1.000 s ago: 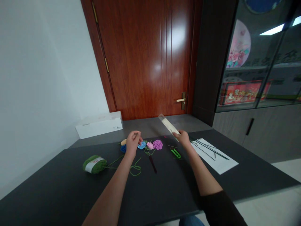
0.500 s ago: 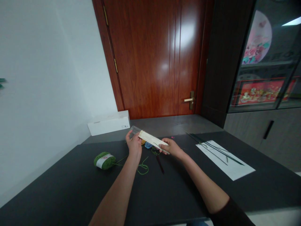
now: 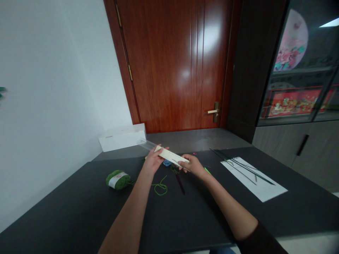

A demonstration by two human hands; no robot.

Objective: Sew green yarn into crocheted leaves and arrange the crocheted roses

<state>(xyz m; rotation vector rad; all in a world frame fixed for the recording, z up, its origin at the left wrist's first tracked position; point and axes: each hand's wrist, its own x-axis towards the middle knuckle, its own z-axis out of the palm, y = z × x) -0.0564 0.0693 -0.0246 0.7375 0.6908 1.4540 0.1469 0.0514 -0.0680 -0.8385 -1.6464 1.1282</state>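
Observation:
A long, flat cream strip with fine print (image 3: 172, 156) slants across the middle, held above the table by both hands. My left hand (image 3: 153, 161) is closed around its far-left end, the thumb on top. Beyond those fingers, a clear plastic sleeve (image 3: 146, 143) sticks out to the left. My right hand (image 3: 192, 163) pinches the strip's lower right end. Below the strip lie a blue yarn piece (image 3: 166, 163), partly covered, and a dark slim tool (image 3: 180, 184). A loose green yarn strand (image 3: 160, 187) curls beside my left forearm.
A green yarn ball with a white band (image 3: 118, 180) lies left on the dark table (image 3: 87, 211). A white box (image 3: 123, 137) stands at the back left. At right, thin dark green needle-like rods (image 3: 246, 167) rest on a white notepad (image 3: 265, 188). A bright green piece (image 3: 207, 170) lies by my right wrist.
My left hand has shifted right along the strip, its fingers now further over it. The clear sleeve reaches further left. A bright green piece now shows beside my right wrist.

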